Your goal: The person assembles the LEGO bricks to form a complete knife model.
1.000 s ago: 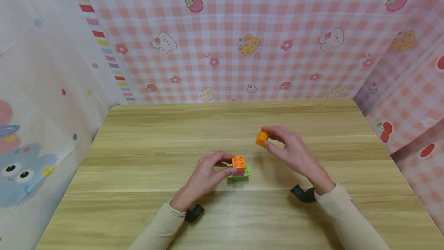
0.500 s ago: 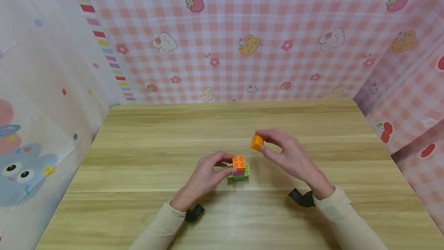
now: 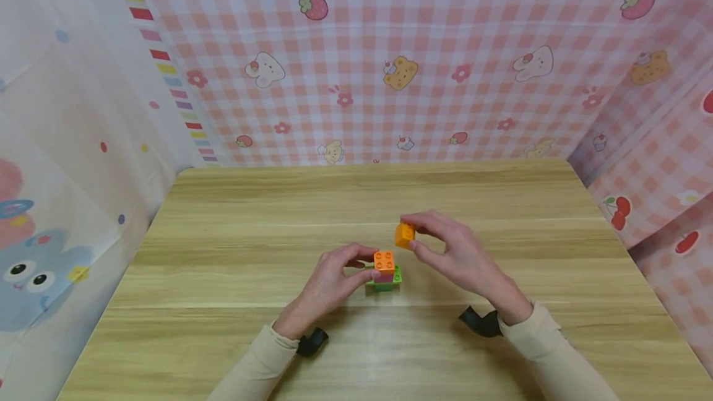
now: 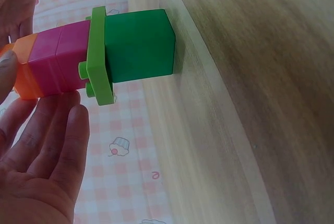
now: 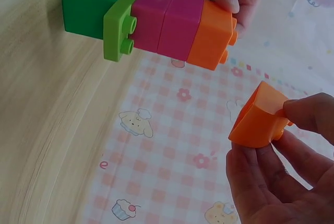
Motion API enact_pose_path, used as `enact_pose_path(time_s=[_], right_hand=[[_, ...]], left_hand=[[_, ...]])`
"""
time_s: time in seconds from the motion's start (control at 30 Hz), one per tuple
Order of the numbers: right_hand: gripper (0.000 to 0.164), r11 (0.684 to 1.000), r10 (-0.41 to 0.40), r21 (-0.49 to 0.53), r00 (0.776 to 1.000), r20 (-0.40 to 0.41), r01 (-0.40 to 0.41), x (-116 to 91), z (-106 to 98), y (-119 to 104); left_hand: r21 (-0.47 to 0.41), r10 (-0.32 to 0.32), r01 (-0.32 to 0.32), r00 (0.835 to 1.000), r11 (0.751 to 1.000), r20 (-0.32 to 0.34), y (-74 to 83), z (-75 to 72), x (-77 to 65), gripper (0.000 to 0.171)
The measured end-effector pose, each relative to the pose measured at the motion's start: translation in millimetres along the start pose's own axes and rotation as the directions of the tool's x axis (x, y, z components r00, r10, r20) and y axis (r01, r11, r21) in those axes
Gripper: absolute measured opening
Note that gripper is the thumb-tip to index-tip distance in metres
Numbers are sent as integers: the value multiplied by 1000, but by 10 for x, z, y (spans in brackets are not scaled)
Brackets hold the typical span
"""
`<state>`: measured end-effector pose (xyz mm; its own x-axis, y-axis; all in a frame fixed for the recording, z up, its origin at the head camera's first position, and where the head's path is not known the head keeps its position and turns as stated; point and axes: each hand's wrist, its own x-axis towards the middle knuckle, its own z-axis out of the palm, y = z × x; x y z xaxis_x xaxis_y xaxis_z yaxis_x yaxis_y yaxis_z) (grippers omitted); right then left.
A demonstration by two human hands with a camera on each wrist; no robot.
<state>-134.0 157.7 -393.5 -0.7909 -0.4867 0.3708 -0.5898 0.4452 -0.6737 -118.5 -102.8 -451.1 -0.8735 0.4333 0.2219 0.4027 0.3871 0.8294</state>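
A stack of building bricks stands on the wooden table [image 3: 250, 215]. A dark green brick [image 5: 88, 7] forms its base, under a wider light green plate [image 5: 112, 33]. Two magenta bricks [image 5: 164, 20] come above, and an orange brick [image 3: 384, 262] with bare studs tops them. My left hand [image 3: 334, 274] holds the upper part of the stack from the left, thumb on the top brick's side. Between thumb and fingers, my right hand [image 3: 459, 255] pinches a second orange brick [image 5: 261, 117], tilted, its hollow underside facing the stack. It hangs apart from the stack, just beyond and right.
A pink checked cloth [image 3: 345, 48] rises behind the table's back edge. White printed cloth [image 3: 83, 141] hangs on the left, more checked cloth [image 3: 657, 159] on the right. Black straps [image 3: 313, 342] show at both wrists.
My right hand has moved left and slightly toward me, bringing the pinched orange brick closer to the stack. The left hand and the stack have stayed in place.
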Motion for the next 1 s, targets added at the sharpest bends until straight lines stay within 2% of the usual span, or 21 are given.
enact_pose_path(time_s=[0.27, 0.6, 1.0], right_hand=[[44, 1000, 4, 14, 1000, 29, -4, 10, 48, -54], [40, 1000, 19, 19, 995, 97, -21, 21, 118, -104], [40, 999, -24, -38, 987, 156, 31, 37, 194, -107]], left_hand=[[-11, 18, -18, 1000, 1000, 1, -7, -1, 8, 32], [-14, 37, -37, 999, 999, -5, -7, 0, 14, 30], [-5, 77, -77, 997, 997, -6, -17, -17, 17, 32]])
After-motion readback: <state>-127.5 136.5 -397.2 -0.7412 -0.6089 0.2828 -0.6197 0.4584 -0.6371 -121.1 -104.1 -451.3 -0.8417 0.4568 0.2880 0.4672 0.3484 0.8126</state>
